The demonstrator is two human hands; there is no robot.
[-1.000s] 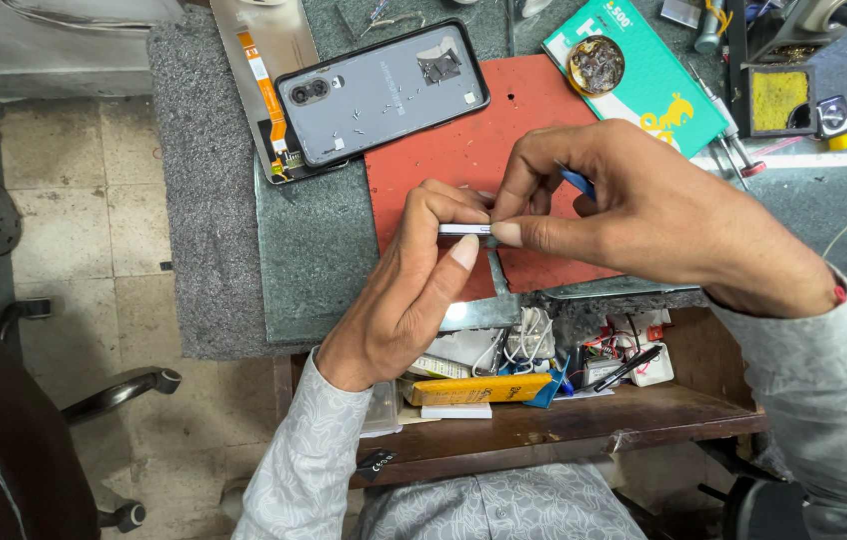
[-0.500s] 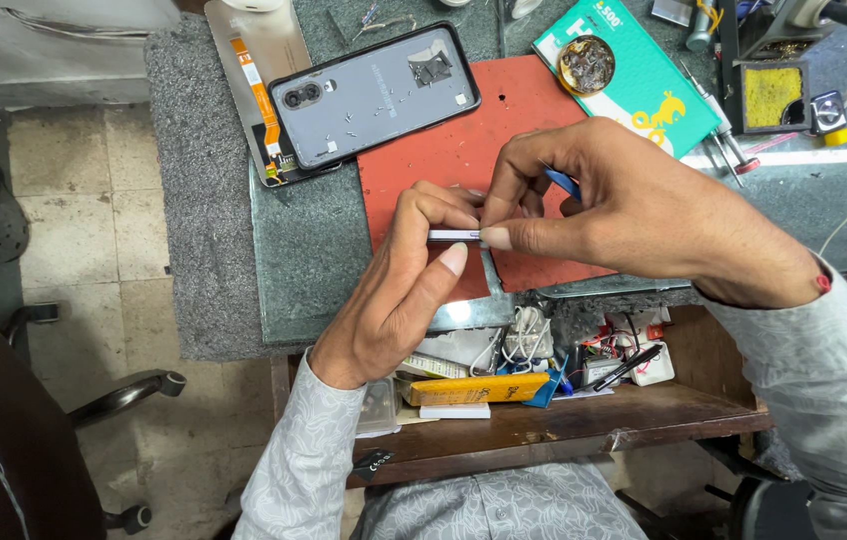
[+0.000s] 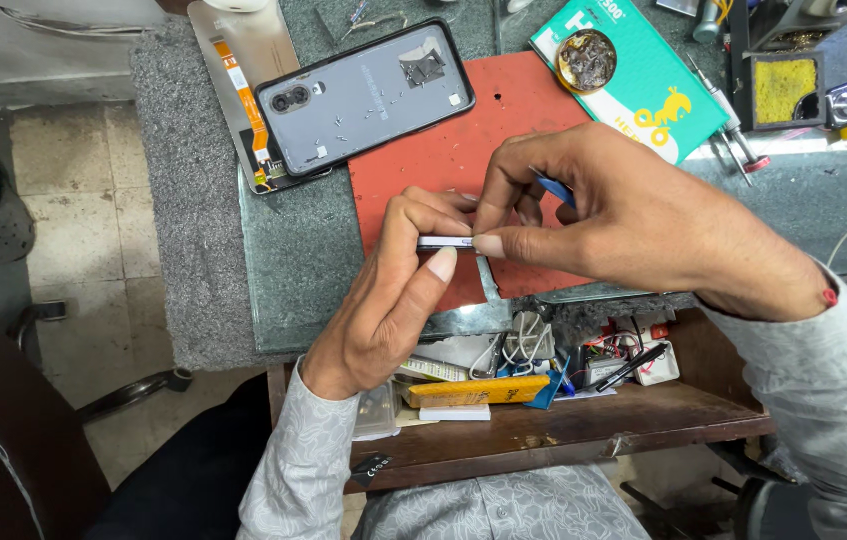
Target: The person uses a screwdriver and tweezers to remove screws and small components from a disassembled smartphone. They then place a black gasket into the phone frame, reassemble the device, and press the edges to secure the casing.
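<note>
Above the red mat (image 3: pixel 424 170), left hand (image 3: pixel 399 300) and right hand (image 3: pixel 634 215) pinch a thin, silvery-white tray (image 3: pixel 446 242) held level; both closed on it.

A flat green box (image 3: pixel 644 80) with white and yellow print lies tilted at one o'clock on the bench, a round tin of dark residue resting on its upper left part. At six o'clock, on the shelf below, sits a long yellow pack (image 3: pixel 479 390) (partly hidden by wires).
</note>
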